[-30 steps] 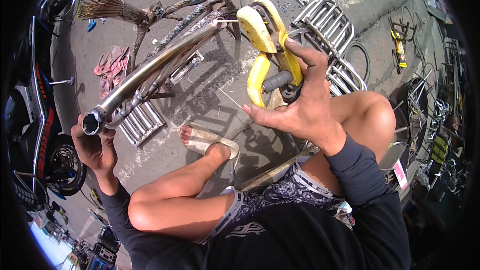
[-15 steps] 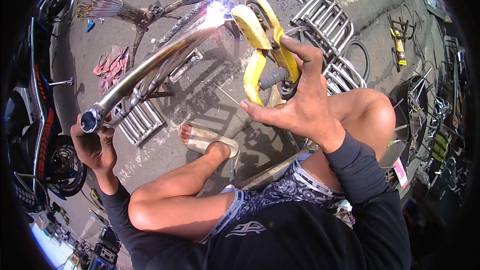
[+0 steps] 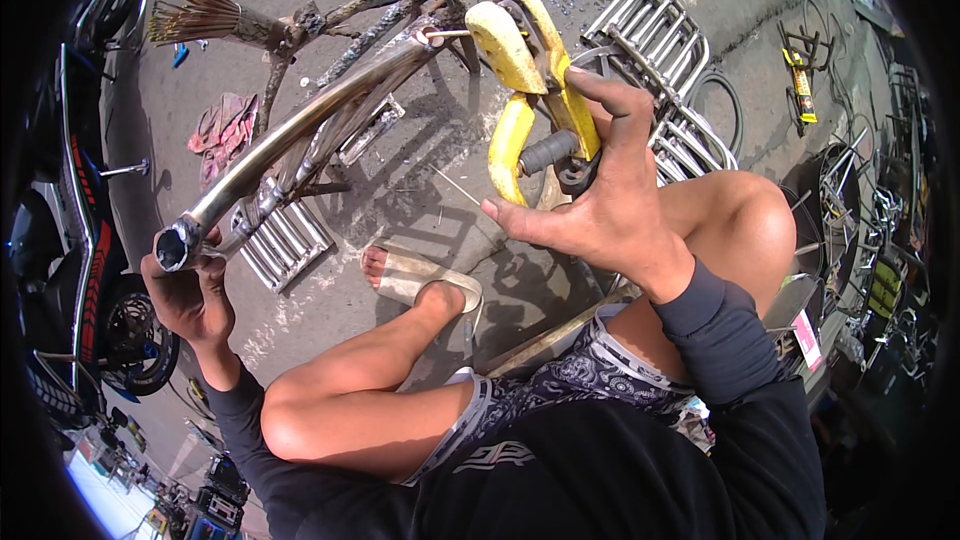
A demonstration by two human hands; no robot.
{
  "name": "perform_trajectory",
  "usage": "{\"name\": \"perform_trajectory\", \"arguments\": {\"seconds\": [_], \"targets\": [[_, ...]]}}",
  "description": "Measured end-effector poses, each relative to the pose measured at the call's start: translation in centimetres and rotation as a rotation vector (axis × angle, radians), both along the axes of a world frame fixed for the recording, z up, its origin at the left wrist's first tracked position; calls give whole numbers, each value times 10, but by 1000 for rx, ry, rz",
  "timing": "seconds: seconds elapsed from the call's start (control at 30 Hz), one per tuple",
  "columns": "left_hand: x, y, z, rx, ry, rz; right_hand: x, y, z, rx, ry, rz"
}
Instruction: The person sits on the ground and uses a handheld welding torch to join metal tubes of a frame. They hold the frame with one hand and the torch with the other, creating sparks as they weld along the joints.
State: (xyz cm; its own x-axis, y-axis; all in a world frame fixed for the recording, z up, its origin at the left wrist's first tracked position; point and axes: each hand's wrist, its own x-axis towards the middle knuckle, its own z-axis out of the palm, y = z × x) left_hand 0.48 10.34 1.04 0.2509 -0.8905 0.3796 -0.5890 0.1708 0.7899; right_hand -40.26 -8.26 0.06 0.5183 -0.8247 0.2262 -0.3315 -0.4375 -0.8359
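Hand, left (image 3: 190, 295), at eight o'clock, clenched round the open end of a long curved chrome steel pipe (image 3: 300, 135); right hand (image 3: 600, 210) grasping a worn yellow welding electrode holder (image 3: 525, 90), rod touching the pipe's far end at twelve o'clock. Bare foot in sandal (image 3: 420, 280) lies beneath: sparks could burn it. Chrome racks (image 3: 660, 50) crowd one o'clock.

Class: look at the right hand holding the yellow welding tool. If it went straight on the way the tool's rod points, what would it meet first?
Probably the far end of the metal pipe; the rod from the tool in the right hand already points at it, though depth is unclear.
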Motion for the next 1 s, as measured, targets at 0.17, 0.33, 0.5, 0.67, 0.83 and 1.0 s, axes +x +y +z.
{"name": "perform_trajectory", "arguments": {"seconds": [0.17,0.33,0.5,0.67,0.83,1.0], "targets": [[2,0,0,-5,20,-6,2,0,-1,-59,-9,6],[10,1,-5,-32,-28,-62,1,0,-3,-59,-10,12],[13,4,-5,-24,-91,3,5,0,-8,-84,-51,-21],[11,2,-6,-33,-40,-34,2,1,-4,-75,17,6],[9,1,-4,-33,10,-37,2,1,-3,-29,-31,-5],[7,-1,0,-19,38,-63,1,-1,-2,-12,2,5]]}}
